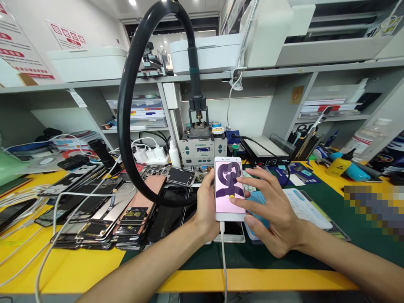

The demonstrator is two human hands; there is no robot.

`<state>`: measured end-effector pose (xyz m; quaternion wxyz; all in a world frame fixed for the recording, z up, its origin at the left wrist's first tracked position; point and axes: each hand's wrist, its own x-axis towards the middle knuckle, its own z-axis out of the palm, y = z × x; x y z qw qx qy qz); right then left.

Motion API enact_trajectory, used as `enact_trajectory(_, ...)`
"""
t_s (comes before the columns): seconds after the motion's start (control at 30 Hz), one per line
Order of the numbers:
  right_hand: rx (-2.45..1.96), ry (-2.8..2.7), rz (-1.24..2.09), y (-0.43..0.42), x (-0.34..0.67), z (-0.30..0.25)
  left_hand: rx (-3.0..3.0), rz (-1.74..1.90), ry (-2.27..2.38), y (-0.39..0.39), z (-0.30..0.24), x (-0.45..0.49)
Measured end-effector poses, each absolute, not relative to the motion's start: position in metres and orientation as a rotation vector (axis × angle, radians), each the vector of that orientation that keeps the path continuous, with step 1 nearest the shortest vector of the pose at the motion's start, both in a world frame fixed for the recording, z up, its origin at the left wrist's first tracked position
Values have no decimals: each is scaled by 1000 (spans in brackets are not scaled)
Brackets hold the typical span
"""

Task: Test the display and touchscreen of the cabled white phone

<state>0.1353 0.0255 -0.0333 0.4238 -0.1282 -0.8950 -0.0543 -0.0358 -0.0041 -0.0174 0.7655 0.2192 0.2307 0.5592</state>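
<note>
A white smartphone (229,189) stands upright in my left hand (206,208), which wraps round its left side and back. Its lit screen shows thick dark purple strokes on a pale pink ground, with a small yellow spot low down. A white cable (223,252) runs from the phone's bottom edge over the table's front. My right hand (274,206) is spread in front of the phone's right side, a fingertip at the screen near the yellow spot. Behind and below lies another white phone (232,238), partly hidden.
Stacks of phone screens and parts (132,223) cover the left side. A thick black hose (123,109) arches down from a hot-air station (202,149) at the back. To the right are a blue-and-white card (307,208), a yellow bottle (341,163) and a tool holder (304,143).
</note>
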Motion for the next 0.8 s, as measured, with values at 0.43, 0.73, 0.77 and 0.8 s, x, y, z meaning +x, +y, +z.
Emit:
enact_trajectory(0.43,-259,-2211,-127,25,135,-33,497,1198,495,-2,-21,-37)
enact_trajectory(0.73,-255,-2204,-134,26,135,-32,493,1189,503,-3,-21,-38)
enact_trajectory(0.77,-254,-2205,-135,26,134,-32,491,1190,505,-3,-21,-37)
enact_trajectory(0.8,-252,-2203,-136,26,134,-32,488,1190,506,-3,-21,-37)
